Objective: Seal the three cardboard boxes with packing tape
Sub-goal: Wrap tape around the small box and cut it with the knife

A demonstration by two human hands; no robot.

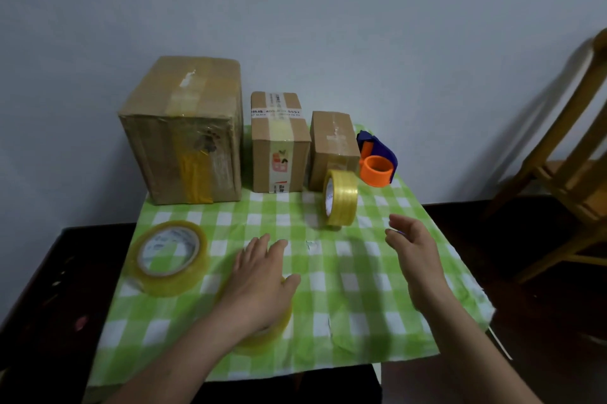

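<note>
Cardboard boxes (pixel 281 141) stood at the back of the surface (pixel 42 288), the left hand (pixel 262 278) lay open over a flat tape roll (pixel 272 334), and the open, empty right hand (pixel 414 249) might bump the standing tape roll (pixel 340 198) and send it rolling away.

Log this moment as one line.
left hand flat over tape roll; right hand open, empty; big box, middle box, small box in row at back; dispenser right of small box

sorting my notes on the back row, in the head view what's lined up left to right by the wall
large box → medium box → small box → tape dispenser → wooden chair
</note>
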